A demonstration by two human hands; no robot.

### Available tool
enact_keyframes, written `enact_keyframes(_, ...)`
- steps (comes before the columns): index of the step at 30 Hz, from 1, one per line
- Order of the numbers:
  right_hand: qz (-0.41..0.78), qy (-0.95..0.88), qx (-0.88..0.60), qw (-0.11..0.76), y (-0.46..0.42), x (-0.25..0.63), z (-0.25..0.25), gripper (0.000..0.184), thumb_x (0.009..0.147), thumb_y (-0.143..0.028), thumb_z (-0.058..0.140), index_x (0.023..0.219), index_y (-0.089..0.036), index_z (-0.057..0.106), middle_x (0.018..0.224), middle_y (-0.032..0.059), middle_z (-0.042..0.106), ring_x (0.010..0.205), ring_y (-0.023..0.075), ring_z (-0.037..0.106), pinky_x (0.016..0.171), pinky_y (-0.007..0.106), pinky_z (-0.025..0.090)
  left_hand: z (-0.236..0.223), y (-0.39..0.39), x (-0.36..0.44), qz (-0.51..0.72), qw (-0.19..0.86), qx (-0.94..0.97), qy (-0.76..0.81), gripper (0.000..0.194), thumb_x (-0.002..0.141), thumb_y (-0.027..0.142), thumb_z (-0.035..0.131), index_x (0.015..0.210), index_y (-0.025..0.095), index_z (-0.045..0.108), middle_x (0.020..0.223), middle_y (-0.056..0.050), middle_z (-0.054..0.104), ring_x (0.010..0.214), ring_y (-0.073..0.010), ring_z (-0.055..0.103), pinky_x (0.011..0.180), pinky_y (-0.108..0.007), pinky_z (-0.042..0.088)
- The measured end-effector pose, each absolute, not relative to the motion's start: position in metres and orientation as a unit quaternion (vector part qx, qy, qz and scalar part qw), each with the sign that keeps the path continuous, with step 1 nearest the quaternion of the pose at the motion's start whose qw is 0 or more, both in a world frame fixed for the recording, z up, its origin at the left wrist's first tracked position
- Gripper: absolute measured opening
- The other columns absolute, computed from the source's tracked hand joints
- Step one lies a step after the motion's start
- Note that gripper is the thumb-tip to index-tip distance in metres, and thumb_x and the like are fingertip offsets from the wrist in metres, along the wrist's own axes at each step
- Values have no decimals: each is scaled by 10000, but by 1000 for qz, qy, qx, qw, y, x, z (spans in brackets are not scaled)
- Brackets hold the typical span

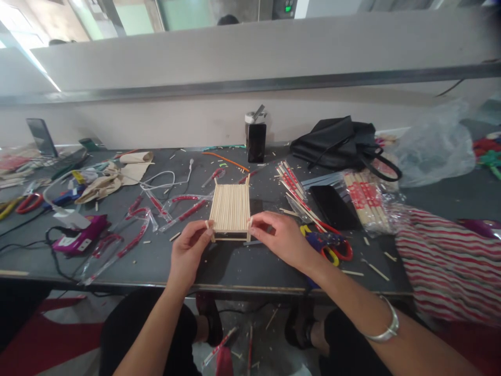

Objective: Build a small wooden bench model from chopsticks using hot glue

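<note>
A small frame built of pale wooden sticks stands on the dark table in front of me, its top a row of sticks laid side by side. Short posts rise at its corners. My left hand pinches the near left corner post between thumb and fingers. At the near right corner, my right hand grips the other post the same way. Right of the frame lie loose chopsticks in red-marked wrappers. Scissors with red and yellow handles rest beyond my right wrist.
Torn wrappers, a white cable and a purple power strip lie leftward. A phone leans upright at the back. Rightward are a black bag, a flat phone, packed chopsticks and striped cloth.
</note>
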State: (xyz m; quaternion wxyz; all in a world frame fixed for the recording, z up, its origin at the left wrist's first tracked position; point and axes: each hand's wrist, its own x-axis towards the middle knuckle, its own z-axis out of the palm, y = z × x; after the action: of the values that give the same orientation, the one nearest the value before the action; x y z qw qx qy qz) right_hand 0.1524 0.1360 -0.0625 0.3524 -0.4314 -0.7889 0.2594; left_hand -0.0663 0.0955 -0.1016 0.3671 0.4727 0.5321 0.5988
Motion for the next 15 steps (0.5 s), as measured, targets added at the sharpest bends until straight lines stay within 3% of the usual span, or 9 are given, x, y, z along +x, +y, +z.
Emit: enact_keyframes(15,199,-822,-417,332,137,146,-60,134,856,-153,600,731,-200,608,746,0,622,678,135,573,652,253,413,-102,96,-67,592,364,470,544,206,758,320,727,922,196,727,984,-35,686,919,-165,619,837,-273,486)
